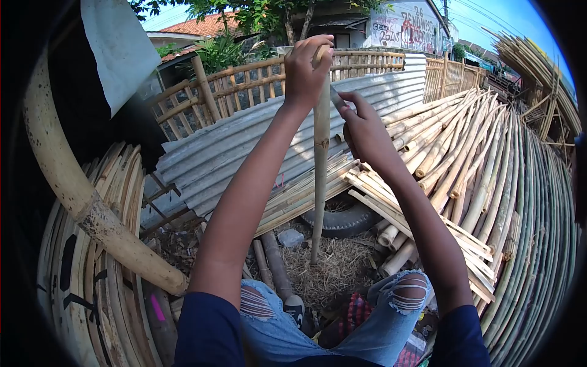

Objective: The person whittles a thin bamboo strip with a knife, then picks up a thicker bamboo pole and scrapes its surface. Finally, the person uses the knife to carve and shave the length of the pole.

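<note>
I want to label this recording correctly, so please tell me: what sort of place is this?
Probably an outdoor bamboo yard: long poles lie piled on the right, split strips are bundled on the left, and the left hand grips an upright pole.

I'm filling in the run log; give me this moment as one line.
left hand: gripping pole near top | right hand: holding blade beside pole | pole: near upright, foot in shavings

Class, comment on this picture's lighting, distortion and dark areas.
Head view: sunlight dapples the corrugated sheeting; head view: the thick bamboo at left looks bowed, likely by the lens; head view: black corners frame a rounded image, and shadow behind the hanging sheet hides detail.
</note>
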A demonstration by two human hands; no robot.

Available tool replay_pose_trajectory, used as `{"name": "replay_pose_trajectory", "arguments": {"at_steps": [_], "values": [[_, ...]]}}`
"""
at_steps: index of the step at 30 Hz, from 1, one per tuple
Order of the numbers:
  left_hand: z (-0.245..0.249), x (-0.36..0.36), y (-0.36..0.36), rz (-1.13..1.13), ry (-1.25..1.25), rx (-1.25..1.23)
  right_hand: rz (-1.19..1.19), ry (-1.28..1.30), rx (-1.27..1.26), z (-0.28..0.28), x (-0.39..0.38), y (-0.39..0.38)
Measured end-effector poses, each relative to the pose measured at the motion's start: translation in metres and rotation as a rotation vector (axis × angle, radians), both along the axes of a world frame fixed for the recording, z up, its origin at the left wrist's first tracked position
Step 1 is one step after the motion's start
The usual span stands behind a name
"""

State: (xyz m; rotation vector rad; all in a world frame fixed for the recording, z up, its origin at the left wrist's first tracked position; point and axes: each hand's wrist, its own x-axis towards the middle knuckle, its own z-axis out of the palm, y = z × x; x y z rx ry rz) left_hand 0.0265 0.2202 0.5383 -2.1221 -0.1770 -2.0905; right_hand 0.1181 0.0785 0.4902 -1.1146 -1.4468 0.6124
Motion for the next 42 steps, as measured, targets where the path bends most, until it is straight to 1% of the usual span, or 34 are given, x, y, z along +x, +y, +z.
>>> {"name": "replay_pose_trajectory", "arguments": {"at_steps": [2, 4, 5, 6, 8, 9, 11, 12, 13, 14, 15, 16, 17, 18, 19, 20, 22, 23, 24, 26, 27, 28, 30, 31, 33, 34, 35, 36, 37, 38, 39, 40, 41, 42], "values": [[-0.001, 0.006, -0.005, -0.002, -0.034, 0.067, -0.016, 0.137, 0.031, 0.007, -0.006, -0.006], [-0.005, 0.009, -0.009, -0.027, -0.050, 0.062, -0.275, -0.052, 0.287, -0.022, -0.022, 0.012], [-0.006, 0.006, -0.010, -0.053, -0.059, 0.017, -0.220, -0.010, 0.212, -0.027, -0.016, 0.012], [-0.006, 0.004, -0.011, -0.078, -0.072, -0.027, -0.154, -0.016, 0.008, -0.004, -0.016, -0.011], [-0.006, 0.001, -0.008, -0.135, -0.063, -0.023, -0.018, -0.040, -0.020, 0.014, -0.008, -0.012], [-0.006, 0.001, -0.021, -0.151, -0.048, -0.012, -0.030, -0.022, -0.037, 0.014, -0.007, -0.004], [-0.004, 0.000, -0.030, -0.169, -0.041, -0.016, -0.263, -0.202, 0.256, 0.008, -0.014, 0.010], [-0.003, -0.001, -0.028, -0.167, -0.051, -0.032, -0.263, -0.279, 0.153, -0.002, -0.021, 0.004], [-0.005, 0.000, -0.035, -0.324, -0.114, -0.165, -0.189, -0.321, 0.012, -0.018, -0.022, 0.000], [-0.007, -0.008, -0.041, -0.499, -0.121, -0.426, -0.109, -0.361, -0.130, -0.031, -0.023, -0.005], [-0.008, -0.016, -0.031, -0.354, -0.121, -0.375, -0.062, -0.308, -0.247, -0.031, -0.023, -0.015], [-0.006, -0.019, -0.027, -0.212, -0.122, -0.316, -0.066, -0.304, -0.255, -0.029, -0.022, -0.017], [-0.008, -0.018, -0.023, -0.217, -0.122, -0.319, -0.048, -0.201, -0.141, -0.025, -0.020, -0.015], [-0.005, -0.017, -0.026, -0.202, -0.097, -0.235, -0.029, -0.098, -0.026, -0.018, -0.020, -0.013], [-0.005, -0.016, -0.028, -0.186, -0.069, -0.153, -0.045, -0.032, 0.045, -0.005, -0.022, -0.016], [-0.007, -0.012, -0.028, -0.188, -0.065, -0.158, -0.047, -0.028, 0.041, -0.008, -0.028, -0.009], [-0.010, -0.005, -0.028, -0.262, -0.178, -0.220, -0.299, -0.095, 0.336, -0.022, -0.041, 0.006], [-0.011, -0.011, -0.028, -0.316, -0.139, -0.368, -0.288, -0.060, 0.394, -0.032, -0.043, 0.007], [-0.011, -0.011, -0.028, -0.314, -0.139, -0.369, -0.286, -0.059, 0.393, -0.028, -0.037, 0.005], [-0.009, -0.012, -0.025, -0.373, -0.141, -0.161, -0.170, -0.245, 0.253, -0.009, -0.023, 0.003], [-0.008, -0.011, -0.025, -0.287, -0.142, -0.107, -0.313, -0.563, 0.482, -0.001, -0.020, 0.013], [-0.006, -0.010, -0.026, -0.286, -0.142, -0.110, -0.461, -0.880, 0.712, 0.006, -0.017, 0.021], [-0.007, -0.006, -0.030, -0.318, -0.098, -0.148, -0.533, -0.911, 0.471, 0.000, -0.023, 0.026], [-0.008, -0.004, -0.033, -0.304, -0.130, -0.166, -0.535, -0.912, 0.466, -0.002, -0.022, 0.023], [-0.009, -0.005, -0.035, -0.323, -0.114, -0.183, -0.343, -0.665, 0.464, -0.008, -0.016, 0.008], [-0.009, -0.007, -0.036, -0.336, -0.098, -0.197, 0.037, -0.260, -0.023, 0.039, -0.019, -0.062], [-0.010, -0.007, -0.038, -0.333, -0.097, -0.339, 0.011, -0.235, -0.023, 0.047, -0.022, -0.066], [-0.009, -0.003, -0.036, -0.332, -0.100, -0.338, -0.020, -0.210, -0.018, 0.053, -0.022, -0.063], [-0.008, 0.003, -0.032, -0.406, -0.134, -0.283, -0.352, -0.857, 0.417, 0.025, -0.009, 0.001], [-0.010, 0.008, -0.031, -0.482, -0.165, -0.233, -0.254, -1.077, 0.155, 0.029, -0.019, -0.019], [-0.010, 0.008, -0.031, -0.422, -0.148, -0.194, -0.249, -0.689, 0.095, 0.011, -0.025, -0.021], [-0.010, 0.008, -0.033, -0.432, -0.148, -0.194, -0.240, -0.302, 0.043, -0.005, -0.031, -0.023], [-0.010, 0.007, -0.034, -0.417, -0.133, -0.188, -0.195, -0.365, -0.130, -0.015, -0.031, -0.028], [-0.009, 0.005, -0.034, -0.398, -0.121, -0.182, -0.168, -0.378, -0.191, -0.030, -0.025, -0.025]]}}
